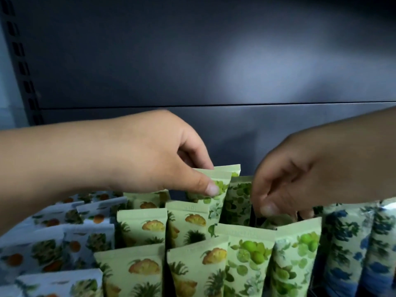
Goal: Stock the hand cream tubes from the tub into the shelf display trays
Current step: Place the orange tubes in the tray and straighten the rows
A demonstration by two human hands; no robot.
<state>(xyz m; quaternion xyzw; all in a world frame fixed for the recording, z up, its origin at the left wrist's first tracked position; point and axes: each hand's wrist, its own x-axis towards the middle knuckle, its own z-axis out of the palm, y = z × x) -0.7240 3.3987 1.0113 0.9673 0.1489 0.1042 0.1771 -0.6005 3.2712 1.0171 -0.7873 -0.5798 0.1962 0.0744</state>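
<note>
Our left hand (154, 155) pinches a lime-print tube (216, 185) behind the front lime tube (246, 254); our right hand (300, 179) curls beside it, grip unclear. No print reads.

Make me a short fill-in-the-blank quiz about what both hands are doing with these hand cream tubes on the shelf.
1. The left hand pinches the top of a tube printed with ____ fruit.
2. The tubes at the far right carry a ____ floral print.
3. The right hand reaches down ____ the front lime tubes.
4. The shelf back panel is dark ____.

Missing words: green; blue; behind; grey
</note>
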